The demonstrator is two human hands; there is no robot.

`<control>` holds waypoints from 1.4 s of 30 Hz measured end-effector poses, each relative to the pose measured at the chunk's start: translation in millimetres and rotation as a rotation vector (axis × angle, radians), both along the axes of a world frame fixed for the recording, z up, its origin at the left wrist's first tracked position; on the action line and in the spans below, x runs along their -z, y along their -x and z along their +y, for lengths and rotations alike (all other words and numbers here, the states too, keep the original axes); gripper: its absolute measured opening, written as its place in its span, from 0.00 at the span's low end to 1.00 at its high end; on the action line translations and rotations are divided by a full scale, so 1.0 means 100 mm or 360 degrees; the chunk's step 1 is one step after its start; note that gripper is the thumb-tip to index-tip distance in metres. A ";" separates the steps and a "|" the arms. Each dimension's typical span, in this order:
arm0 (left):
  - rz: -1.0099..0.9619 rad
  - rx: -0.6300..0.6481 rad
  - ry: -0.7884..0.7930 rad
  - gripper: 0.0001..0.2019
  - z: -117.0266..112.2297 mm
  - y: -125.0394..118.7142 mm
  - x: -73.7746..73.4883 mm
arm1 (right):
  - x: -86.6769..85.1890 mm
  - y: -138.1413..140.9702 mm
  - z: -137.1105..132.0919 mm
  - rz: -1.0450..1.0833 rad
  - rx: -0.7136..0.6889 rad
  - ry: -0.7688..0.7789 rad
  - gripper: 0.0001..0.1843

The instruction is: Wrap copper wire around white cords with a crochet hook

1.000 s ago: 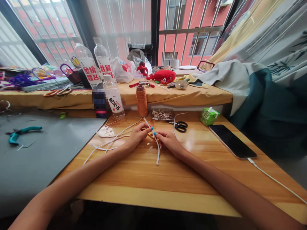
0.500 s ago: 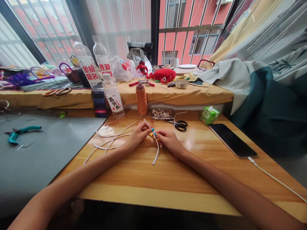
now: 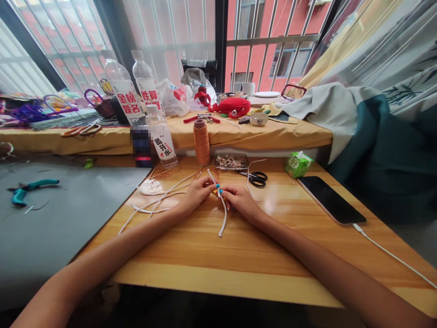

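Free end swung slightly left since a second ago: white cord [image 3: 225, 214], trailing onto the tabletop [image 3: 239, 255], pinched in the grip of left hand [image 3: 196, 195] and right hand [image 3: 241, 201]; no knot shows, work seemingly early.

black scissors [image 3: 256, 178], phone [image 3: 331, 200], thread spool [image 3: 201, 142]

Wooden table [image 3: 273, 246], white cords [image 3: 146, 211], black scissors [image 3: 256, 178], dark phone [image 3: 330, 199], green carton [image 3: 297, 165], orange thread spool [image 3: 201, 142], water bottle [image 3: 163, 143]
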State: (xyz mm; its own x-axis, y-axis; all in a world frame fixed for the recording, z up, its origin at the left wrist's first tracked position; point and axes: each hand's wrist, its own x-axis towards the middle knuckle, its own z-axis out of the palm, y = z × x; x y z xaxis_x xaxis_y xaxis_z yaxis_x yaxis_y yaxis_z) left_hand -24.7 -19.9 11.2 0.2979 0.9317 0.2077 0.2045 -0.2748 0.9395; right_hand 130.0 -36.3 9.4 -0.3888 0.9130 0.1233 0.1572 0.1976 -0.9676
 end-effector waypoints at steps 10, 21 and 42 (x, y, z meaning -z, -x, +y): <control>-0.0042 -0.0012 0.0029 0.12 0.00 0.01 -0.01 | 0.03 -0.01 0.02 0.0002 -0.0055 0.0041 0.13; -0.0115 -0.0043 0.0073 0.11 -0.01 0.01 -0.02 | 0.01 -0.02 0.02 -0.0105 -0.0119 0.0046 0.12; -0.0202 -0.0012 0.0264 0.13 -0.03 -0.04 -0.09 | 0.01 -0.01 0.01 -0.0116 0.0046 -0.0134 0.14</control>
